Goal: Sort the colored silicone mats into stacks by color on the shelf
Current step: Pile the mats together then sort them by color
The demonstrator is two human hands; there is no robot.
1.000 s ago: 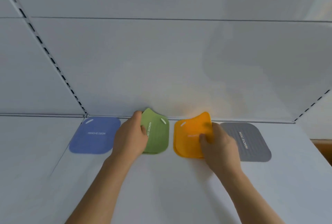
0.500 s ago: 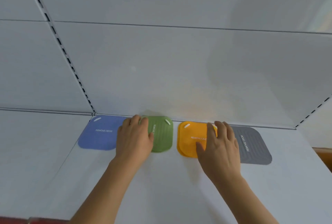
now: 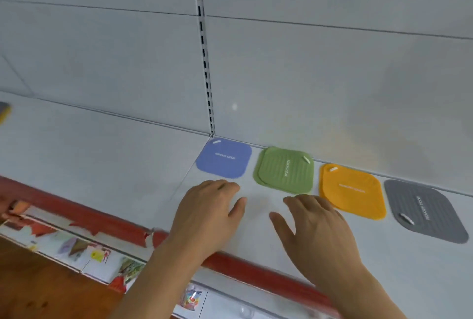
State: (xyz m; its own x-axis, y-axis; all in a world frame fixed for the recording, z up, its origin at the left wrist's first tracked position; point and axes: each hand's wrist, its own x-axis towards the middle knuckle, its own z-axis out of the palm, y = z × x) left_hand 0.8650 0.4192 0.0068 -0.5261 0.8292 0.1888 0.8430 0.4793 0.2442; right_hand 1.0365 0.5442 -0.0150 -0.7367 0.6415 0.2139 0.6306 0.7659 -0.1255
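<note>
Along the back of the white shelf [image 3: 128, 165] lie a blue mat [image 3: 224, 157], a green stack [image 3: 285, 170] of two mats, an orange stack [image 3: 353, 190] of two mats and a grey mat [image 3: 427, 211], left to right. My left hand [image 3: 207, 213] hovers over bare shelf just in front of the blue mat, fingers relaxed, holding nothing. In front of the green and orange stacks my right hand [image 3: 317, 231] is spread with fingers straight, holding nothing. Neither hand touches a mat.
At the far left edge of the shelf lies a grey and yellow object [image 3: 4, 113], cut off by the frame. A red strip [image 3: 76, 213] runs along the shelf's front edge, with torn labels [image 3: 64, 249] below it. A slotted upright [image 3: 204, 62] divides the back wall.
Both hands have let go of the green and orange mats and drawn back toward the shelf front. The mats now lie flat. The view has swung left.
</note>
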